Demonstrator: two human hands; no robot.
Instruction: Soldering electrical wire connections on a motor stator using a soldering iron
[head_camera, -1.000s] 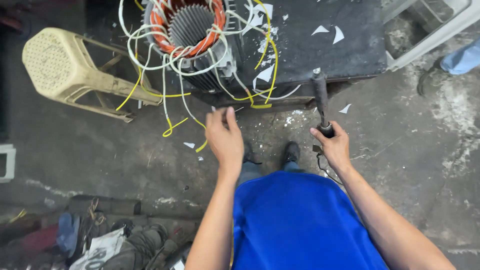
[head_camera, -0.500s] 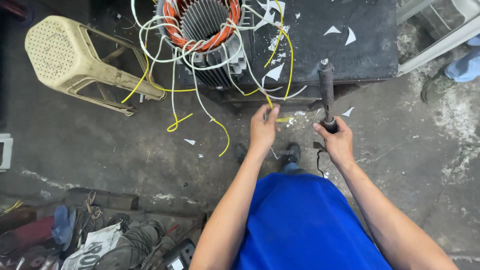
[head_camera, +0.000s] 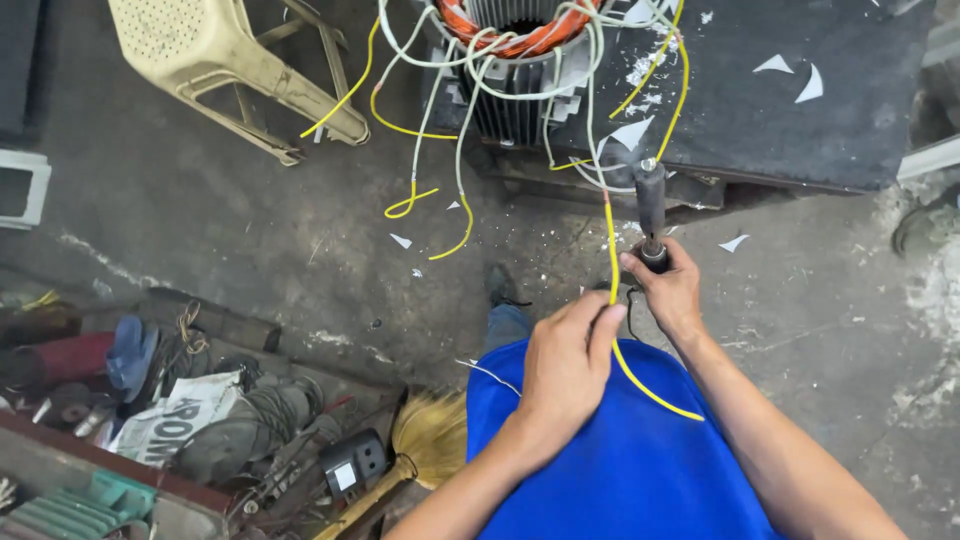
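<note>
Underfoot, a stained grey concrete floor (head_camera: 250, 220). At the top right, a black flat-topped workbench (head_camera: 820, 140) strewn with white paper scraps. On its left end, a ribbed grey motor stator with orange-copper windings (head_camera: 520, 50), with white and yellow leads spilling over the edge. At the top left, a cream perforated plastic stool (head_camera: 200, 50), tipped on its side, well apart from both hands. In the lower left, a heap of rags, cable and a straw broom (head_camera: 430, 445).

Closer in, over a blue shirt (head_camera: 620, 470):

- Left hand (head_camera: 565, 370): closed, fingers pinched round a long yellow insulated lead (head_camera: 612, 250).
- Lead's course: down from the stator, past the bench edge, through that pinch, then trailing off rightwards across the shirt.
- Right hand (head_camera: 670, 295): wrapped tight round the lower end of a dark cylindrical tool (head_camera: 650, 200), held upright with its tip just beside the lead at the bench edge.

Judged as the step in hand: one lead singled out from the bundle and pulled taut toward the body, the tool poised beside it. Kind of tool: cannot tell.

Called for from here, by judgement:

- steady tension from the left pinch, so that the lead stays straight;
- a fine, controlled tip from the right;
- care around the neighbouring white leads close by.
</note>
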